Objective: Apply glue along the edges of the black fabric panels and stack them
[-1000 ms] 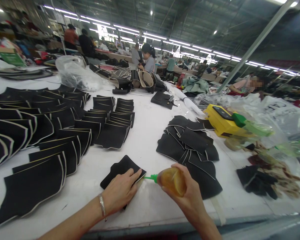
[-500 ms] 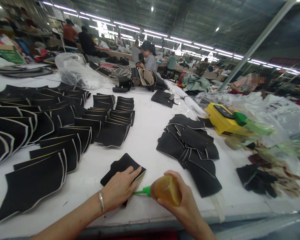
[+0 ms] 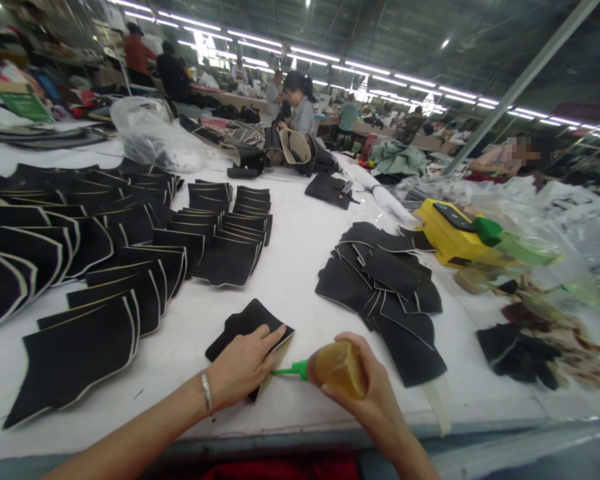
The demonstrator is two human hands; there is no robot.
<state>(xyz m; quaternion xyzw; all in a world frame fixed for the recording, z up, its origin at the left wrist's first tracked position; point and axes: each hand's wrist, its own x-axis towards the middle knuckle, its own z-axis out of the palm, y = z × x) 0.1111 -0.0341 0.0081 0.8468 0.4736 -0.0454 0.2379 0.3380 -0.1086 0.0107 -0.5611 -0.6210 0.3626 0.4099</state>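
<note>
A black leather piece (image 3: 245, 325) with a pale edge lies on the white table near its front. My left hand (image 3: 244, 365) rests across it, fingers stretched out and pressing its surface; a bracelet is on the wrist. In my right hand (image 3: 367, 380) is a squeeze bottle (image 3: 337, 367) of amber liquid, tilted sideways, with my fingers wrapped round it. Its thin green nozzle (image 3: 290, 371) points left and meets the edge of the piece beside my left fingers. Whether liquid is flowing out I cannot tell.
Rows of overlapping black pieces (image 3: 87, 347) fill the left side. A loose pile of black pieces (image 3: 380, 273) lies right of centre. Further right are a yellow box (image 3: 445, 233) and fabric scraps (image 3: 575, 353). A co-worker (image 3: 303, 107) sits across the table.
The view has shifted slightly. The bottle's nozzle has moved a little along the edge of the leather piece, and my left hand stays on it.
</note>
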